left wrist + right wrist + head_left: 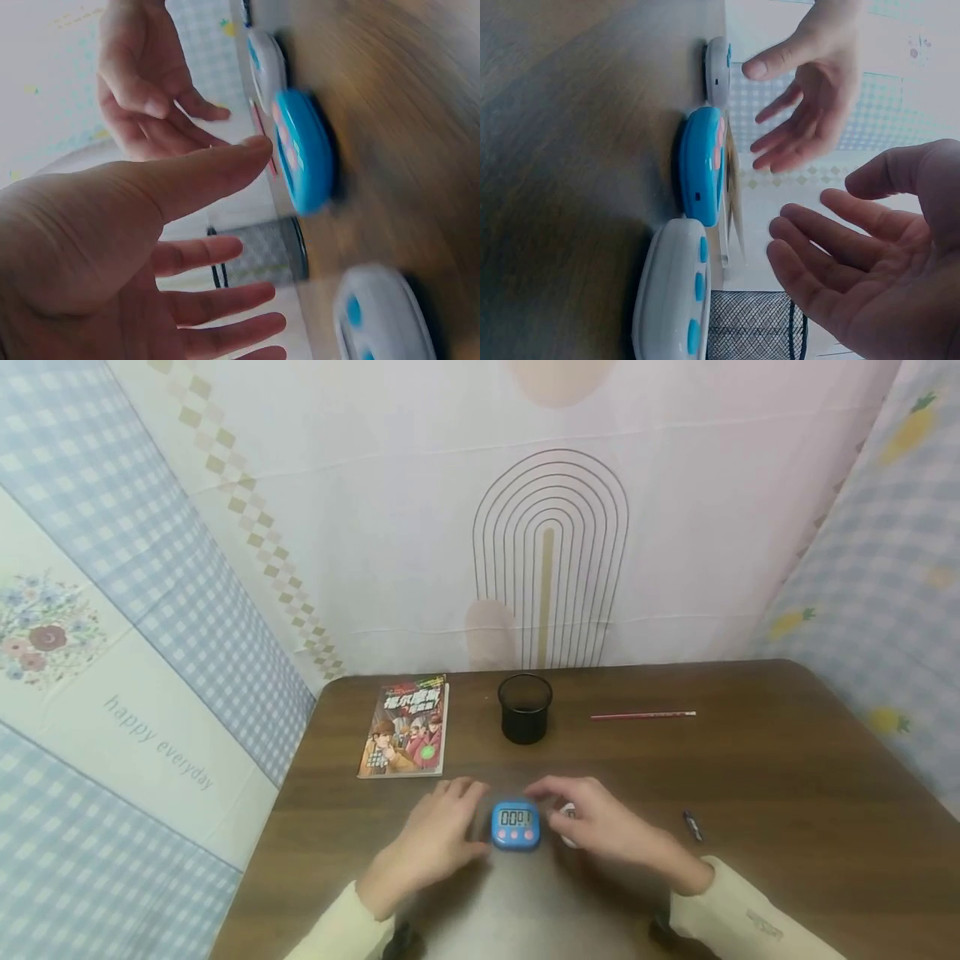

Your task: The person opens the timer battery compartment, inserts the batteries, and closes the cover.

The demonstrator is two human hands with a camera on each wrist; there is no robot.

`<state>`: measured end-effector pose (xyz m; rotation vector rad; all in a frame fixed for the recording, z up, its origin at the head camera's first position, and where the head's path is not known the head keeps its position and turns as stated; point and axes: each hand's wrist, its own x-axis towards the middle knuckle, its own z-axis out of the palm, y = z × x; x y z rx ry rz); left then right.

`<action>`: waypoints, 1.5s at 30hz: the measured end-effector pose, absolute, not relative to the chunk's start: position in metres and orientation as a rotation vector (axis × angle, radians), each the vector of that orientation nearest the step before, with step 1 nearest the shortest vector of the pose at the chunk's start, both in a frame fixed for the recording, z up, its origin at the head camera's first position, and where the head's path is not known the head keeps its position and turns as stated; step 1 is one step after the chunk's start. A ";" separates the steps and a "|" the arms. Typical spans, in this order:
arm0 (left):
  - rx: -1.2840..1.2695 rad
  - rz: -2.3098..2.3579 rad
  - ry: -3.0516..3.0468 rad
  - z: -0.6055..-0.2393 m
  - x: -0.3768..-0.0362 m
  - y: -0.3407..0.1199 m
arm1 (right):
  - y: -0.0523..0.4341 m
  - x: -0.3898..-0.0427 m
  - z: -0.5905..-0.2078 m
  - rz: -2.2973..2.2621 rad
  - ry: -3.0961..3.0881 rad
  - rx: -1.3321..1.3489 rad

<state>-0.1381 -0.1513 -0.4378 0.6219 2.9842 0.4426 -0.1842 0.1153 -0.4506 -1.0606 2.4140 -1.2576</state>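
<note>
Left hand (446, 827) and right hand (600, 818) over table (315, 852), palms facing inward, 1 on each side of blue timer (515, 837). Left fingers wide, thumb well apart from the rest, holding nothing. Right fingers a bit bent and relaxed, gap to thumb fairly wide, also holding nothing; right wrist view shows them apart from the timers. 3 timers sit in a row on the table: blue timer in the middle, lying face up, 4 digits on its display, 3 pink buttons below. Right white timer (671, 292) is just beside it, partly covered by the right hand in head view; 3 blue buttons. Left white timer (384, 315) is on the other side, hidden by the left hand in head view, blue buttons visible in left wrist view. Farther back: book (405, 731) lying cover up on the left, black mesh cup (525, 724) upright beyond the blue timer, red pencil (643, 716) lying sideways right of the cup. Small dark item (693, 827) right of the right hand, too small to identify. Pale sleeves (348, 927) on the arms, patterned cloth (397, 543) behind the table.
</note>
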 end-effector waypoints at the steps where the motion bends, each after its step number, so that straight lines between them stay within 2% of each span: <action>1: 0.616 0.449 2.978 -0.438 -0.137 -0.157 | 0.115 -0.185 -0.451 -1.261 2.434 -1.083; 9: 0.579 0.519 2.972 -0.444 -0.134 -0.191 | 0.113 -0.185 -0.457 -1.236 2.535 -1.109; 19: 0.528 0.463 2.955 -0.455 -0.130 -0.205 | 0.113 -0.184 -0.459 -1.186 2.537 -1.099; 45: 0.568 0.507 3.050 -0.443 -0.146 -0.185 | 0.113 -0.183 -0.459 -1.113 2.614 -1.160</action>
